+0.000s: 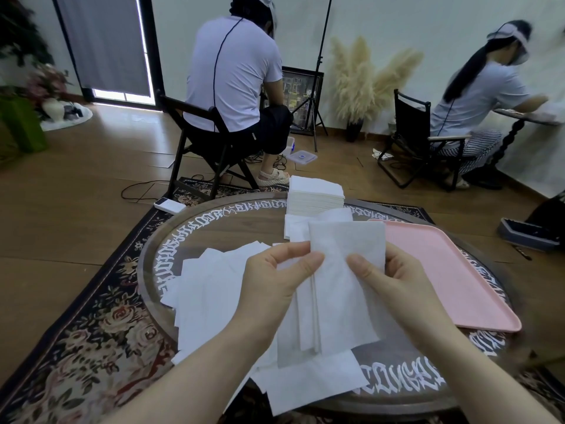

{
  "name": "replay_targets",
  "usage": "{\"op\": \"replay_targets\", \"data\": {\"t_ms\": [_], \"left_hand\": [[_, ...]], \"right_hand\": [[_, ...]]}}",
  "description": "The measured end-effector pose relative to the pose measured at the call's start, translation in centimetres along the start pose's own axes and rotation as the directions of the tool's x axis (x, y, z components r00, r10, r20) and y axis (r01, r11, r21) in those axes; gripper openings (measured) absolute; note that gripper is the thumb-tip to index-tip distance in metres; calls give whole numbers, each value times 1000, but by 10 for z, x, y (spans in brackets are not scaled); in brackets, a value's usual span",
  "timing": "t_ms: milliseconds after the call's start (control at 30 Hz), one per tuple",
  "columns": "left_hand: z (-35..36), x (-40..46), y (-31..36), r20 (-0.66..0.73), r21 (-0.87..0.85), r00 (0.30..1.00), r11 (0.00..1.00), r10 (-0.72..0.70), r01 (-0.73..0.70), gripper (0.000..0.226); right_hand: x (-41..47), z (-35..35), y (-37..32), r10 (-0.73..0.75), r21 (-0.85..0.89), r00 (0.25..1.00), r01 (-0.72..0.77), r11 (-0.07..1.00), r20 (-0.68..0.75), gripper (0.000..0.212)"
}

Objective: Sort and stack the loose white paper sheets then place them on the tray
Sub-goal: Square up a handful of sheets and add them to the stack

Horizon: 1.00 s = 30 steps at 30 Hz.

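Two hands, yours, hold a small bunch of white sheets (342, 289) upright above a round table (232, 228). Your left hand (272, 280) pinches the bunch's left edge with thumb on the front; your right hand (388, 280) pinches the right edge the same way. More loose sheets (211, 289) lie scattered on the table to the left and under your wrists. A neat stack (315, 194) sits at the table's far edge. A pink tray (452, 270) lies to the right, nothing on it. Beyond, two people sit in chairs, facing away.
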<state>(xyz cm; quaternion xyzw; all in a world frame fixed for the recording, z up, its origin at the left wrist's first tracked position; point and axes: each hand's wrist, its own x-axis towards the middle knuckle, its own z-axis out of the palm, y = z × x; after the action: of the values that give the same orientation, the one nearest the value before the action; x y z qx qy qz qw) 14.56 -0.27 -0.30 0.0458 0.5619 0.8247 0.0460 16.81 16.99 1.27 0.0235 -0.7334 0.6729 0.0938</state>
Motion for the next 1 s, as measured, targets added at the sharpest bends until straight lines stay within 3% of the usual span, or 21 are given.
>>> {"op": "replay_targets", "data": {"t_ms": [100,200,333,467,567,633,733,833,1000], "left_hand": [[-3,2,1,-6,93,1000,995,24,-23,13],[-4,2,-1,74,307,995,948,64,-84,11],[-3,-2,-3,197,397,979,908,57,-133,6],[-5,0,-1,181,328,981,936,70,-127,5],[-7,1,0,139,212,989,974,55,-84,7],[-7,2,0,108,125,993,990,50,-64,10],[-8,3,0,51,56,997,997,52,-54,24],[-7,3,0,52,29,997,998,62,-63,23],[-7,4,4,89,38,989,992,116,-120,49]], "right_hand": [[0,-2,-6,-145,-225,986,122,967,-87,40],[1,-7,-14,-359,-566,932,324,758,52,49],[2,-4,-10,-291,-561,932,363,744,218,38],[6,-11,-6,-234,-454,964,266,851,126,35],[8,-20,-5,-29,-176,993,48,983,111,43],[8,-22,-2,118,64,983,-128,990,141,53],[8,-20,3,208,207,951,-256,944,230,60],[2,-9,9,247,253,929,-318,914,277,54],[3,-1,10,223,307,972,-235,922,74,39]]}}
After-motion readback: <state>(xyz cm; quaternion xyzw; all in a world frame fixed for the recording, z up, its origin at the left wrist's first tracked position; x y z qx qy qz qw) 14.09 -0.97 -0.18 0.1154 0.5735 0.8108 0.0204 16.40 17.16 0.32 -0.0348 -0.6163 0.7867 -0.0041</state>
